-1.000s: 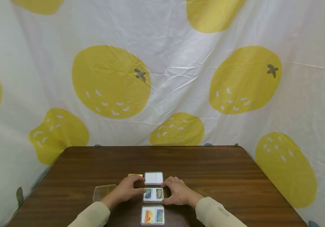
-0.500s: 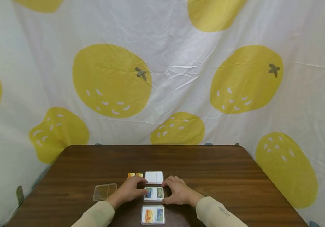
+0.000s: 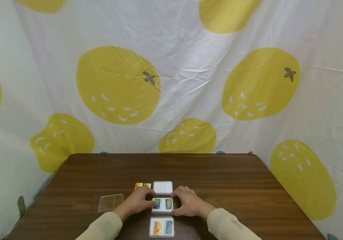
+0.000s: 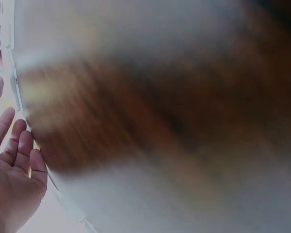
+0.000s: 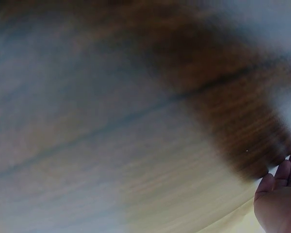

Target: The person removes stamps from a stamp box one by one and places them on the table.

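Observation:
Three clear plastic cases form a column in the head view. The middle card case [image 3: 166, 206] shows two small green-blue picture cards. My left hand [image 3: 137, 201] holds its left side, thumb over the left card and fingers by the far corner. At the right side, my right hand [image 3: 187, 202] grips it with the thumb at the near corner and fingertips at the far one. Behind lies a white-faced case [image 3: 163, 187]; in front, a case [image 3: 161, 228] with an orange and a blue card. The left wrist view catches curled left fingers [image 4: 24, 148] at its edge.
Two orange-yellow cards [image 3: 143, 185] lie beyond my left hand, partly covered by it. A clear case lid [image 3: 110, 203] rests left of that hand on the brown wooden table [image 3: 219, 176]. A fruit-patterned curtain [image 3: 186, 83] hangs behind.
My left hand has shifted slightly right and nearer, uncovering more of the orange-yellow cards. The right hand stays at the middle case, which has hardly moved.

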A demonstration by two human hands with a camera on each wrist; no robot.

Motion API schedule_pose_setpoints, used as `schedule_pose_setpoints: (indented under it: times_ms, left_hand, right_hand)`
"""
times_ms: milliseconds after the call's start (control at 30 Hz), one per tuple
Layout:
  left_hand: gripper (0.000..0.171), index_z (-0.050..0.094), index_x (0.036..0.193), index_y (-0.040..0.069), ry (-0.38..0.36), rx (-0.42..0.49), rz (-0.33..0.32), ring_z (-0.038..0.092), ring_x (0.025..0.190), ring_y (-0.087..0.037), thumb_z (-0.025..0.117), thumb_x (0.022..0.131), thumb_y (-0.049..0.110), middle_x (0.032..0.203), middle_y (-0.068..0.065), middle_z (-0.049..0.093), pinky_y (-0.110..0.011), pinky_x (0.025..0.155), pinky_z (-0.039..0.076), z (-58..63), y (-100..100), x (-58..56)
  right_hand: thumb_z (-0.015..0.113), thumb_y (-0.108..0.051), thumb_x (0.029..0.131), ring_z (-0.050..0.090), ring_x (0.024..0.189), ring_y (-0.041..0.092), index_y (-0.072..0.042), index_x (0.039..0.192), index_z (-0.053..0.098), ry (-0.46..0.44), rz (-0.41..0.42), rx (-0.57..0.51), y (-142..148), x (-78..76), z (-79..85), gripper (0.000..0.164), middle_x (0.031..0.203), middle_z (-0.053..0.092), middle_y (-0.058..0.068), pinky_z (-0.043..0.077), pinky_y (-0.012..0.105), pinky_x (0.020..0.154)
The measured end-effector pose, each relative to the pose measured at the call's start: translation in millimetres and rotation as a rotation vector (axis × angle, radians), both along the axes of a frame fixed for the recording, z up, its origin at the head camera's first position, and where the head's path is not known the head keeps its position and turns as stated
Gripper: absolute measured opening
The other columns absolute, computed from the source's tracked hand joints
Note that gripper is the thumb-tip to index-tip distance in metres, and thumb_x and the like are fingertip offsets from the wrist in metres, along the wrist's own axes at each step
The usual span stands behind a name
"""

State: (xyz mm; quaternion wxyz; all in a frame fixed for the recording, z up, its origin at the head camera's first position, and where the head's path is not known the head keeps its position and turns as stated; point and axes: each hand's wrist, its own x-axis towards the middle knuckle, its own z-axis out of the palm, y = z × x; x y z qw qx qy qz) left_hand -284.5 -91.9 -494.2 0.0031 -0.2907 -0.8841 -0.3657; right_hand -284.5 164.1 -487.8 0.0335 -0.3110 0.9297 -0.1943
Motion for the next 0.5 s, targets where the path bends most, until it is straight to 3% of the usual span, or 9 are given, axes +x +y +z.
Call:
schedule_pose_setpoints:
  times_ms: [500]
  left_hand:
    - [0.025, 0.073, 0.094, 0.001, 0.053, -0.023, 0.005, 0.057, 0.085, -0.021, 0.082, 0.079, 0.02, 0.089, -0.003, 0.062, -0.04, 0.078, 0.047, -0.7, 1.5, -1.6]
  right_hand:
    - [0.078, -0.044, 0.076, 0.048, 0.113, 0.022, -0.015, 0.115, 0.063, 0.0, 0.005, -0.002, 0.0, -0.2, -0.8, 0.052, 0.119, 0.054, -0.001, 0.038, 0.047, 0.095]
